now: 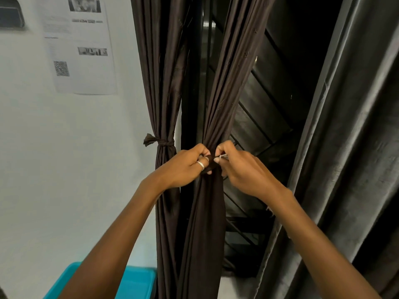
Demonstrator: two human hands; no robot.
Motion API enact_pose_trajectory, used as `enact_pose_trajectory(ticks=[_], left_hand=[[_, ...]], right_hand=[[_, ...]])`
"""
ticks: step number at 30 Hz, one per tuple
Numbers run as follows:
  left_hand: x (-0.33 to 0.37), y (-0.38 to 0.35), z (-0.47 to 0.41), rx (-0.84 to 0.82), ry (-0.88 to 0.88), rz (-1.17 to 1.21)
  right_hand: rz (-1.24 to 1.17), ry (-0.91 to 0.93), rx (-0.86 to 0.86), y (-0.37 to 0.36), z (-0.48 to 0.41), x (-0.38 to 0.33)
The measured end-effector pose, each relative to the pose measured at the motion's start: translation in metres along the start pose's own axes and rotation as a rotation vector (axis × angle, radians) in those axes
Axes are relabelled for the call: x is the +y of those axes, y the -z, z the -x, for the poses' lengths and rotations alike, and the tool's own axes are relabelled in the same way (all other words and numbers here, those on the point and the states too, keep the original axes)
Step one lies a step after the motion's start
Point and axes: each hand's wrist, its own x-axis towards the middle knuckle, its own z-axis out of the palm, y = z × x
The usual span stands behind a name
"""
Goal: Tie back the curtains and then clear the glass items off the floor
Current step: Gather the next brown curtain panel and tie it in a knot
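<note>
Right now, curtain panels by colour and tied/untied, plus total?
Dark brown, tied: 1, the tied brown curtain at the wall.
Dark brown, being tied: 1, the middle brown curtain, left hand and right hand working the tie.
Grey, untied: 1, the grey curtain.
Total: 3

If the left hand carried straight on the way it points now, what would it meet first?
The left hand points up and to the right, fingers already pinching the tie on the gathered brown curtain. It would press into that bunch first; the right hand sits just past it. Depth beyond is unclear.
</note>
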Motion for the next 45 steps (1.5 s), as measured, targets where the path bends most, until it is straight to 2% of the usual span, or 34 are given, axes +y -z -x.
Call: enact_pose_trajectory(ticks=[4,8,13,17,20,23,26,29,35,45], left_hand=[[-0.002,-0.007,0.001,0.079,0.005,0.062],[-0.006,-0.012,0.002,0.148,0.035,0.152],[0.001,-0.023,0.003,0.202,0.06,0.228],[0.004,-0.029,0.001,0.24,0.045,0.278],[0.005,-0.032,0.001,0.234,0.022,0.241],[0.006,-0.034,0.001,0.249,-0.013,0.168],[0.005,-0.036,-0.001,0.288,-0.034,0.086],[0.005,-0.039,-0.002,0.33,-0.063,0.029],[0.008,-0.043,-0.003,0.375,-0.116,-0.113],[0.009,-0.043,0.0,0.363,-0.096,-0.123]], right_hand=[[-0.15,-0.068,0.037,-0.004,-0.004,0.002],[-0.294,-0.118,0.174,-0.009,-0.002,0.006],[-0.467,-0.278,0.329,-0.014,-0.002,0.008],[-0.452,-0.251,0.415,-0.019,0.004,0.009],[-0.291,-0.18,0.487,-0.026,0.009,0.012],[-0.055,-0.12,0.441,-0.029,0.014,0.015],[-0.031,-0.114,0.266,-0.023,0.018,0.009],[0.101,-0.103,0.122,-0.021,0.019,0.008],[0.241,-0.084,0.145,-0.023,0.019,0.008],[0.169,-0.104,0.134,-0.023,0.018,0.005]])
